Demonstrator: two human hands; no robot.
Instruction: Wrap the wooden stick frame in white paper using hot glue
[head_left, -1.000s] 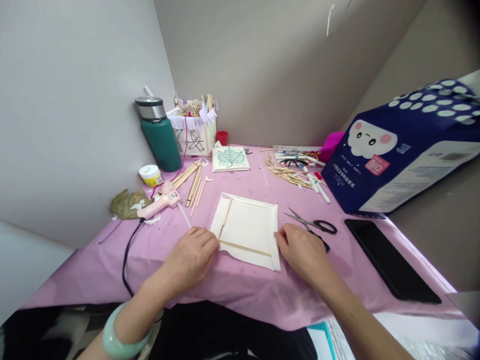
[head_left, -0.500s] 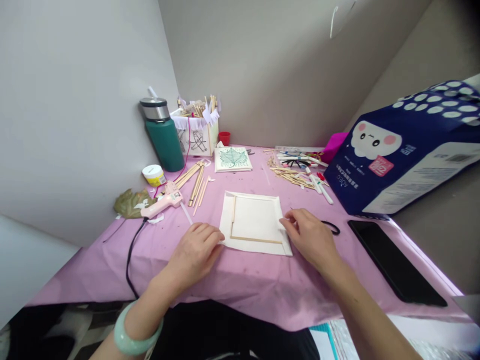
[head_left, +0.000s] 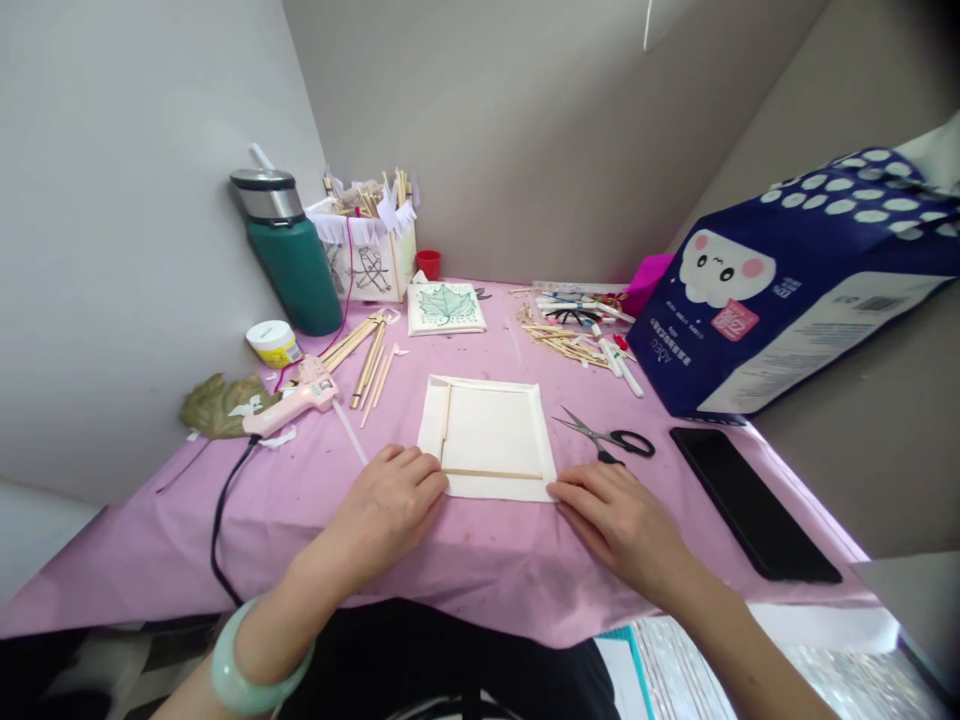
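In the head view, I look down at my two hands on the tabletop (head_left: 480, 570), which is covered with pink cloth. My left hand (head_left: 386, 515) lies flat with the fingers close together, and the fingertips touch the lower left edge of a white cloth square (head_left: 487, 430). My right hand (head_left: 619, 525) is also flat and a little spread, and its fingertips touch the lower right corner of the same square. Neither hand is pinching anything. The square lies in the middle, between my hands. One thin wooden stick (head_left: 491, 473) lies along its lower side and another wooden stick (head_left: 447, 412) along its left side.

Just right of the square are open scissors (head_left: 600, 437) with black handles, and farther right is a black phone (head_left: 754, 503). A big blue tissue pack (head_left: 780, 290) stands at the right and hides the corner behind it. On the left, a pink glue gun (head_left: 296, 400) lies near a dry leaf (head_left: 217, 405), and its black cord runs down over the tabletop edge. Behind them are a green bottle (head_left: 289, 255), a box of sticks (head_left: 367, 245), a red cup (head_left: 429, 263) and a leaf picture (head_left: 446, 308). Loose sticks and markers (head_left: 577, 320) lie at the back right.
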